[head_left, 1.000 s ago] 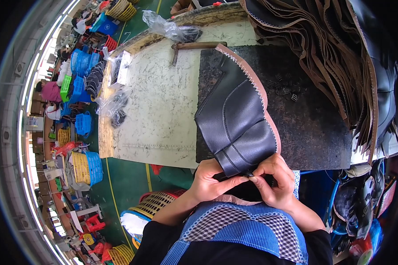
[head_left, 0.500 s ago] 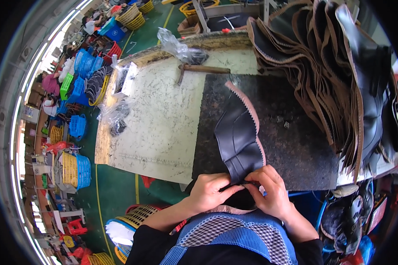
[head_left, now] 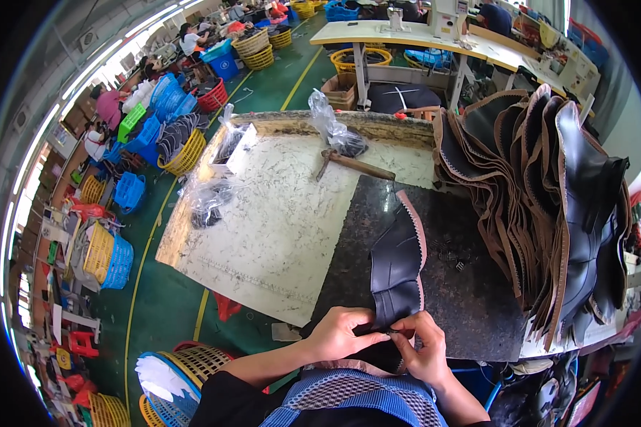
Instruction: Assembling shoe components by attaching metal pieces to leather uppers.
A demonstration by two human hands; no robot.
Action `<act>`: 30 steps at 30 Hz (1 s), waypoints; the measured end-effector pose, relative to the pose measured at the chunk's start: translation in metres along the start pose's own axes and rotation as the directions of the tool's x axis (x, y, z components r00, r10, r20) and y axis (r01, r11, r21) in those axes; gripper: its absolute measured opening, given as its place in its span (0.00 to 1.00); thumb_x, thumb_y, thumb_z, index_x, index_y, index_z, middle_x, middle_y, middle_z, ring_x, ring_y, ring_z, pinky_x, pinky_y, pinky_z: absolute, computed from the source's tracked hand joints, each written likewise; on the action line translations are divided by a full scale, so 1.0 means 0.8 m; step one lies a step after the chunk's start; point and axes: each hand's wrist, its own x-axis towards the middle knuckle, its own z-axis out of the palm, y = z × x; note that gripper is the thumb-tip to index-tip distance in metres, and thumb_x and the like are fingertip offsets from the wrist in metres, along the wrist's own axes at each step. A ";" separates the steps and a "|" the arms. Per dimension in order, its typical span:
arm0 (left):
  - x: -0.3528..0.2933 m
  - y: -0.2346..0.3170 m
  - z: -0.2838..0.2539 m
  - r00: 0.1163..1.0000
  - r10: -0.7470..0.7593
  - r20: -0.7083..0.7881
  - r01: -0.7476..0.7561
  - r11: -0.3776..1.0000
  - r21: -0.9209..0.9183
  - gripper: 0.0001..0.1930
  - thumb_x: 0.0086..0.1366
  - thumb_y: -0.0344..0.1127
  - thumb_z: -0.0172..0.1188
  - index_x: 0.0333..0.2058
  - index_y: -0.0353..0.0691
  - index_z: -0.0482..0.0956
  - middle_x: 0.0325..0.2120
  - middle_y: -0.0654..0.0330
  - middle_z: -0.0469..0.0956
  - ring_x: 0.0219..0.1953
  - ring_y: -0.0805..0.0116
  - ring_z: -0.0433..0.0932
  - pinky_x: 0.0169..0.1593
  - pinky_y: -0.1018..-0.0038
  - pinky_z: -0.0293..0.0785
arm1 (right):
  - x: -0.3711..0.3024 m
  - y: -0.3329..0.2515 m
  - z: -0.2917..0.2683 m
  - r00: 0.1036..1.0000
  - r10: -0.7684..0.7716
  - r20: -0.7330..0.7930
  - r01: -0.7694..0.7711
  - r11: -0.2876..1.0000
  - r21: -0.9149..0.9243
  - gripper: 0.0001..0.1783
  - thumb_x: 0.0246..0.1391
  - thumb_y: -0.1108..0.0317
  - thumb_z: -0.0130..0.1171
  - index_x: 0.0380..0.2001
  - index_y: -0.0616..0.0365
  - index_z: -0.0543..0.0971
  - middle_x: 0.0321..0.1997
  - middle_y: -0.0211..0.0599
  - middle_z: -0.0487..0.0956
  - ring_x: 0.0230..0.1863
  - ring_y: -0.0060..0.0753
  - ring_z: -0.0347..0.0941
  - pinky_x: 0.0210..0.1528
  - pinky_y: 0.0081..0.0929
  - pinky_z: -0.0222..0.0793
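Black leather piece [head_left: 399, 267] with a pinked tan edge lies on the dark slab [head_left: 470, 299], its near end pinched between both hands. Left hand [head_left: 342, 333] grips that end from the left, fingers curled; right hand [head_left: 424, 349] pinches it from the right, wrists bent inward. Beyond them, a stack of leather pieces [head_left: 548, 206] stands to the right, and a hammer [head_left: 352, 164] lies farther off on the counter [head_left: 278, 220].
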 end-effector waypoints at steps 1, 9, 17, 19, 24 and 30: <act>0.003 0.002 0.001 1.000 0.004 -0.006 -0.004 1.000 0.006 0.11 0.59 0.35 0.71 0.36 0.34 0.83 0.26 0.51 0.81 0.27 0.58 0.83 0.30 0.69 0.76 | -0.001 0.003 0.000 0.997 0.066 -0.026 -0.064 0.994 0.085 0.12 0.47 0.82 0.67 0.36 0.62 0.79 0.33 0.36 0.76 0.33 0.32 0.72 0.37 0.25 0.69; 0.007 0.004 0.000 1.000 0.000 -0.001 0.000 0.997 -0.077 0.12 0.64 0.34 0.66 0.42 0.32 0.80 0.35 0.49 0.82 0.36 0.56 0.83 0.37 0.68 0.77 | -0.001 0.024 0.015 0.920 0.299 -0.255 -0.220 0.930 0.296 0.44 0.43 0.64 0.78 0.60 0.60 0.64 0.53 0.39 0.74 0.53 0.32 0.72 0.56 0.30 0.67; 0.009 0.009 0.004 0.994 0.062 -0.088 -0.073 0.988 -0.136 0.14 0.67 0.32 0.63 0.49 0.34 0.77 0.38 0.50 0.82 0.37 0.55 0.84 0.39 0.67 0.78 | 0.026 0.012 0.009 0.841 0.512 0.172 -0.448 0.483 0.753 0.22 0.44 0.74 0.77 0.44 0.65 0.81 0.40 0.35 0.84 0.39 0.25 0.80 0.49 0.25 0.74; 0.009 0.007 0.002 0.978 0.083 -0.190 -0.114 0.980 -0.163 0.15 0.66 0.32 0.63 0.50 0.34 0.77 0.39 0.50 0.82 0.39 0.55 0.84 0.42 0.67 0.78 | 0.033 0.002 0.014 0.869 0.490 0.067 -0.397 0.609 0.687 0.15 0.47 0.76 0.74 0.39 0.65 0.83 0.38 0.33 0.85 0.37 0.23 0.79 0.45 0.23 0.75; -0.005 -0.010 0.005 0.976 0.033 -0.214 -0.072 0.982 -0.177 0.20 0.69 0.36 0.62 0.57 0.37 0.73 0.43 0.52 0.83 0.45 0.62 0.83 0.49 0.69 0.76 | 0.030 -0.010 0.026 0.885 0.462 -0.061 -0.356 0.755 0.551 0.14 0.49 0.76 0.73 0.40 0.66 0.83 0.39 0.34 0.85 0.38 0.22 0.79 0.46 0.23 0.75; -0.022 -0.022 0.002 0.968 0.057 -0.244 -0.130 0.947 -0.294 0.22 0.69 0.37 0.62 0.58 0.35 0.72 0.42 0.48 0.83 0.38 0.66 0.83 0.43 0.71 0.77 | 0.031 -0.018 0.034 0.948 0.313 -0.057 -0.262 0.870 0.419 0.11 0.53 0.76 0.69 0.40 0.67 0.83 0.38 0.35 0.85 0.36 0.23 0.79 0.43 0.22 0.75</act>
